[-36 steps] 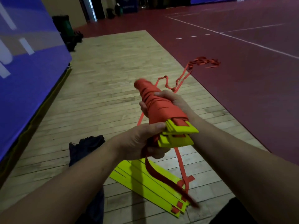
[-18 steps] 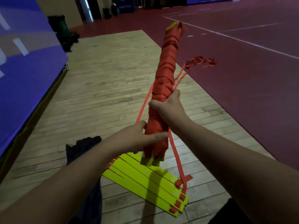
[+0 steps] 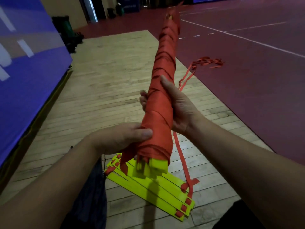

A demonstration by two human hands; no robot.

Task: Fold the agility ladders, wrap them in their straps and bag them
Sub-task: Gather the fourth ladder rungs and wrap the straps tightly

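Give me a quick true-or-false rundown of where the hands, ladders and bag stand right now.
1. The left hand and the right hand both grip the wrapped bundle. True.
2. The wrapped bundle is already in the bag. False: it is held up in the air, and the dark bag lies on the wooden floor.
3. A second ladder stack lies flat on the wooden floor, not wrapped. True.
4. The left hand's grip sits farther up the bundle than the right's. False: the left is by the near end where yellow rungs stick out, and the right is farther up.
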